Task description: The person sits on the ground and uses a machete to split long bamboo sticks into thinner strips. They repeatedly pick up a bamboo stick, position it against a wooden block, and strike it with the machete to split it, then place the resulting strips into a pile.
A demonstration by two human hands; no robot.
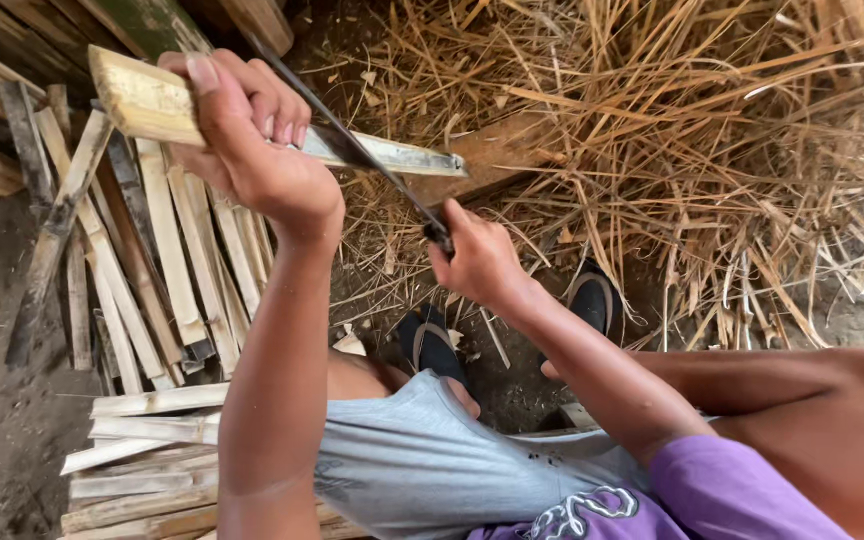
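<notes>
Pale, split bamboo: one flat slat of cream-yellow bamboo (pixel 282 130) is being held out level, running from ten o'clock toward the centre of the view. The left hand (pixel 247 130) is wrapping closed around it near its blunt end, thumb lying along the top. A long dark-bladed knife (pixel 352 145) is crossing the slat at a slant, its edge seemingly biting into the wood beside the left fingers. The right hand (pixel 477 260) is clenching shut on the knife's handle just below centre.

Step in hand, as judged: the slat is being split or shaved lengthwise. The next stroke would seem to call for a firm left grip and a blade kept clear of the left fingers.

Surroundings: a stack of pale cut bamboo strips (pixel 162 280) is lying at nine o'clock; a heap of dry straw-coloured shavings (pixel 712 150) is filling one to three o'clock; black sandals (pixel 432 345) are resting at six o'clock.

Obscured: the handle is hiding inside the fist; the blade tip is blending into the dark ground at twelve o'clock; the cut's depth is unclear.
</notes>
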